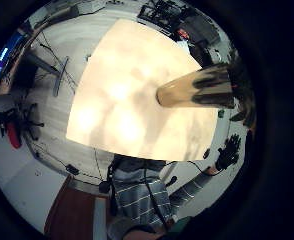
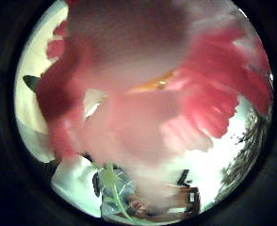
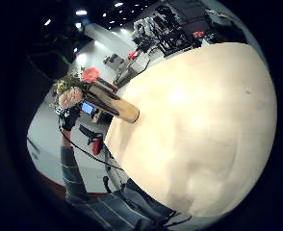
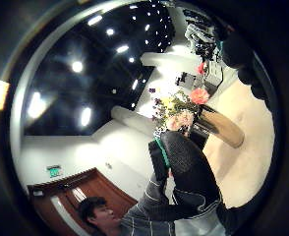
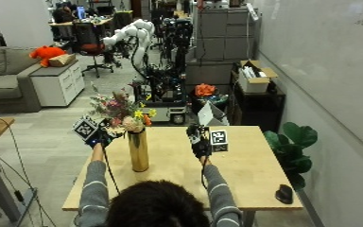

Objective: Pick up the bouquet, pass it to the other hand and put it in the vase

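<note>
The bouquet [image 5: 122, 113], pink, yellow and green, stands with its stems in the tall gold vase [image 5: 138, 151] on the left half of the wooden table [image 5: 244, 161]. My left hand [image 5: 101, 136] is raised beside the blooms on their left, fingers straight and thumb apart, as the right thumb side view shows of the left hand [image 4: 188, 169] under the bouquet [image 4: 179, 113]. A pink flower [image 2: 148, 84] fills the left thumb side view. My right hand [image 5: 199, 142] is held up over the table's middle, apart from the vase; the right hand [image 1: 229, 151] has spread fingers and holds nothing.
A small black object [image 5: 284, 193] lies near the table's front right corner. A potted plant [image 5: 291, 142] stands off the right edge. Bare tabletop stretches right of the vase [image 3: 115, 108].
</note>
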